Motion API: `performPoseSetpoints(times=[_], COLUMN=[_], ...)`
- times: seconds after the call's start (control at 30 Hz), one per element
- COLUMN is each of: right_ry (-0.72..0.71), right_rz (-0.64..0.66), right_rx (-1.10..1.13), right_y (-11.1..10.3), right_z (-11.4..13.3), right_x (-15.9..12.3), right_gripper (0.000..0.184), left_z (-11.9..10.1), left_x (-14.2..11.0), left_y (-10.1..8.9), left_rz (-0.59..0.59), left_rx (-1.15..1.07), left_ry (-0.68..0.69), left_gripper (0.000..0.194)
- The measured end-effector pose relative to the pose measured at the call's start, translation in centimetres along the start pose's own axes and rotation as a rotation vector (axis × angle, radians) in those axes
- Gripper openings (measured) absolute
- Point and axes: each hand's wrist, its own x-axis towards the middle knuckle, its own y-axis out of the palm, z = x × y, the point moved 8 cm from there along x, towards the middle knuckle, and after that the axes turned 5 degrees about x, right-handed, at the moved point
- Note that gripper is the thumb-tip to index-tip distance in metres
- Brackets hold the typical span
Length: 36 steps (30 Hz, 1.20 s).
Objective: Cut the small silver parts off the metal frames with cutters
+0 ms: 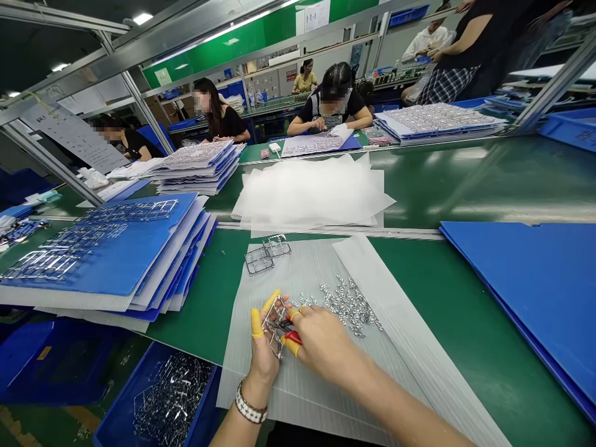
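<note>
Presently: stamped metal frame gripped at red-handled cutters, over corrugated sheet

Inspection finds the stamped metal frame [274, 308] held upright, just above the corrugated plastic sheet [298, 279]. The left hand [263, 357] grips it narrowly between thumb and fingers, and the yellow finger cots [257, 323] on that hand press against its edge. The right hand [321, 338] is closed around the red-handled cutters [293, 337], with their dark head touching the frame; whether they bite on a particular part cannot be determined from this view. A wristwatch [251, 403] is worn on the left wrist.

A heap of loose metal parts [347, 304] lies on the sheet just beyond the right hand. Two joined metal frames [267, 254] rest near the sheet's far edge. The sheet lies on the green workbench [419, 292].

Below the bench edge, a blue bin [153, 366] holds a tangled mass of metal frames [172, 397]. To the left stands a stack of blue corrugated folders [139, 261], with metal frames on top. A blue corrugated panel [526, 298] lies to the right, and translucent white film sheets [307, 192] are piled beyond the work area. Across the bench, a co-worker [333, 105] in a white glove works at an open folder.
</note>
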Motion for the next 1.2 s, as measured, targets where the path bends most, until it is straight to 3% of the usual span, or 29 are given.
performPoseSetpoints(times=[0.4,0.63,0.97,1.2], right_ry=[-0.005,-0.006,-0.056,-0.077], right_rz=[-0.010,-0.004,0.022,-0.035], right_rx=[-0.013,-0.086,-0.055,-0.102], right_y=[-0.10,-0.12,-0.43,-0.29], right_z=[0.10,0.07,0.17,0.54], right_x=[-0.08,0.11,0.43,0.47], right_gripper=[0.026,0.035,0.025,0.017], left_z=[-0.17,-0.11,-0.25,0.06], left_x=[-0.02,0.02,0.35,0.50], left_y=[0.34,0.16,0.09,-0.31], left_rz=[0.014,-0.007,-0.021,-0.036], left_rx=[0.019,0.083,0.071,0.046], left_ry=[0.025,0.041,0.035,0.022], left_gripper=[0.060,0.060,0.061,0.062])
